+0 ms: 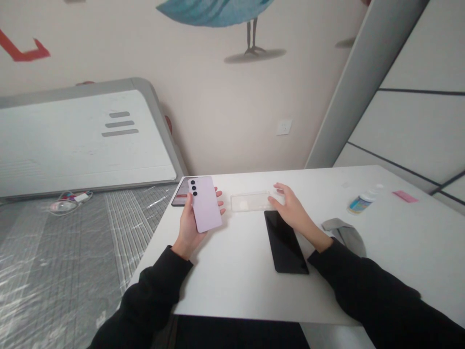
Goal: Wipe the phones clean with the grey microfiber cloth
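A lavender smartphone (pixel 208 206) rests in my left hand (pixel 188 225), its back and camera lenses facing up. My thumb lies along one side of it and my fingertips show past the other. A clear phone case (pixel 249 201) lies on the white table (pixel 225 286). Just at its right end is my right hand (pixel 288 206), fingers apart and holding nothing; whether a fingertip touches the case I cannot tell. Below that hand a black tablet (pixel 286 245) lies flat, screen up. Partly hidden behind the lavender phone is another dark-screened device (pixel 178 198) at the table's left edge.
To the right are a grey cloth (pixel 345 234), a small bottle with a blue label (pixel 364 199) and a pink slip (pixel 405 196). The wall with a socket (pixel 284 127) stands behind the table. A plastic-covered surface (pixel 90 261) and coiled cables (pixel 69 202) are at left.
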